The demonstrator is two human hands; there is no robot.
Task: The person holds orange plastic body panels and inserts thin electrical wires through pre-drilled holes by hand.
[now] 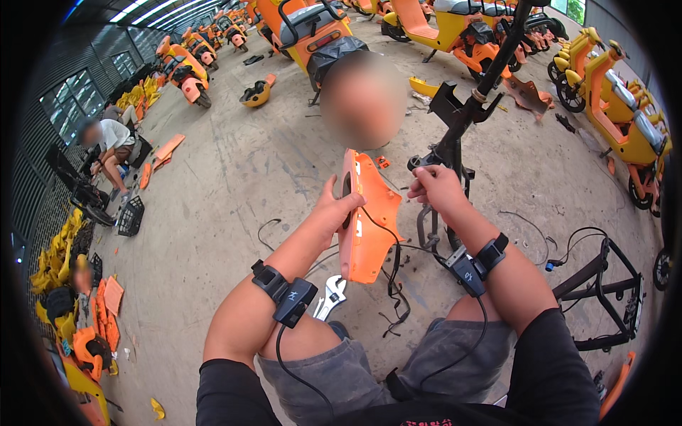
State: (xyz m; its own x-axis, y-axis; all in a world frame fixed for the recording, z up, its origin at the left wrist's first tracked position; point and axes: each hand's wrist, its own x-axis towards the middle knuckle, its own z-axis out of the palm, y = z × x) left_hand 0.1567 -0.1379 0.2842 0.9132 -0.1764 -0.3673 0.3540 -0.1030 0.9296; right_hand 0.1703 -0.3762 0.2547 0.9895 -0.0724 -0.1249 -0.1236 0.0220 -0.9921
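Note:
My left hand is closed on the edge of an orange plastic scooter panel, held upright in front of my knees. A black cable hangs down beside the panel toward the floor. My right hand has its fingers drawn together at the black scooter frame, close to a small ring-shaped bracket. Whatever those fingers pinch, if anything, is too small to make out. Beside my left thigh shows an adjustable wrench with a silver head.
A bare black frame lies at the right. Yellow scooters line the right side, and orange ones stand farther back. A person sits at the left near a black crate. Loose panels are piled at the left.

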